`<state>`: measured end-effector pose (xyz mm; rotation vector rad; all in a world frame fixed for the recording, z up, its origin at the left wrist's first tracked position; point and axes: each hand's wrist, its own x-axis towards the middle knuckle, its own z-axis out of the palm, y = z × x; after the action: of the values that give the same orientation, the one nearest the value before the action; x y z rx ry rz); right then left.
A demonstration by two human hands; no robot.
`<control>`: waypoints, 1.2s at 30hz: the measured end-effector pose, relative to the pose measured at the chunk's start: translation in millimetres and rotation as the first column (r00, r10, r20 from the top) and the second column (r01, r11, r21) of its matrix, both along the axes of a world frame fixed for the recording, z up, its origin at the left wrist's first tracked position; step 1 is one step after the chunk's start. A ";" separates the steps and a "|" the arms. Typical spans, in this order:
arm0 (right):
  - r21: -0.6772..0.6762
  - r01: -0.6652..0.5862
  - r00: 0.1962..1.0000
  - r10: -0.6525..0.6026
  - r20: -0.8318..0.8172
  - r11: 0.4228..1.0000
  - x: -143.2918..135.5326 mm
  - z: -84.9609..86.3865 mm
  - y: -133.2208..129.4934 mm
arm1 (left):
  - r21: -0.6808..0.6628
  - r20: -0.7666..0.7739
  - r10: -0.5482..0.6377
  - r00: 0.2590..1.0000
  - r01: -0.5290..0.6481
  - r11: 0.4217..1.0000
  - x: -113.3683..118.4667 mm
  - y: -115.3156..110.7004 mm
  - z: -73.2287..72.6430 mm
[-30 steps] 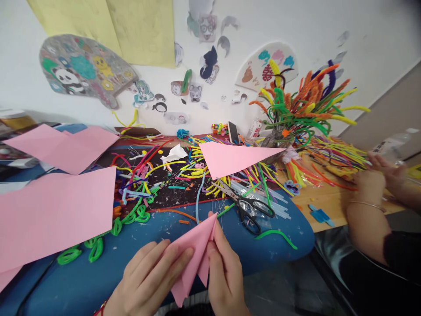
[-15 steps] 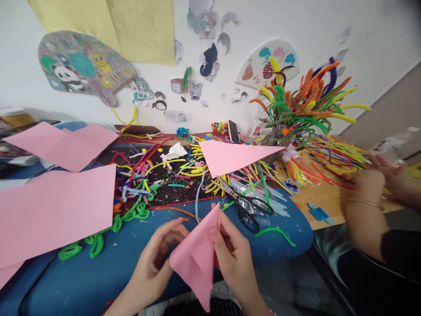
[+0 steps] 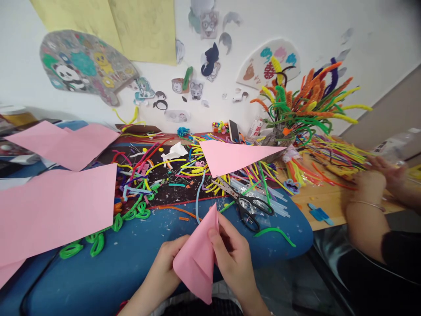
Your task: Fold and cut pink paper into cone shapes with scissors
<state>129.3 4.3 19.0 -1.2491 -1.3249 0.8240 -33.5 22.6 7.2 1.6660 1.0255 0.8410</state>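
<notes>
A pink paper cone [image 3: 198,259], its point upward, is between my two hands near the front edge of the blue surface. My right hand [image 3: 232,256] pinches its right side, thumb in front. My left hand [image 3: 169,263] grips the left edge, with its fingertips hidden behind the paper. Black-handled scissors [image 3: 245,204] lie just beyond my right hand. Behind them a flat pink paper piece [image 3: 230,157] rests on scattered pipe cleaners.
Large pink sheets [image 3: 59,213] cover the left side. A bunch of fuzzy pipe-cleaner stems [image 3: 305,103] stands at the back right. Another person's arm [image 3: 368,210] rests over the wooden table [image 3: 307,210] at right. Green loops [image 3: 97,243] lie at front left.
My left hand has moved right and closed on the paper's left edge; its fingers were apart before. The paper is now more rounded, and its lower tip has risen slightly.
</notes>
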 end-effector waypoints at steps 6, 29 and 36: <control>0.100 0.015 0.996 -0.024 0.089 0.995 2.9 -0.9 0.2 | 0.071 -0.106 -0.026 0.994 0.034 0.997 -2.9 -1.0 -2.5; -0.076 -0.399 0.746 0.276 -0.606 0.914 -9.6 7.9 -1.3 | 0.021 -0.205 0.009 0.979 -0.005 1.000 8.6 -11.9 -4.7; -0.145 -0.358 0.753 0.193 -0.629 0.922 4.3 0.4 12.6 | -0.032 0.116 -0.136 0.984 0.141 0.989 11.0 -7.5 -8.8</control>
<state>133.6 16.9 19.3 -0.8583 -0.8913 1.5119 -22.5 15.0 -1.6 1.6162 0.8331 0.8083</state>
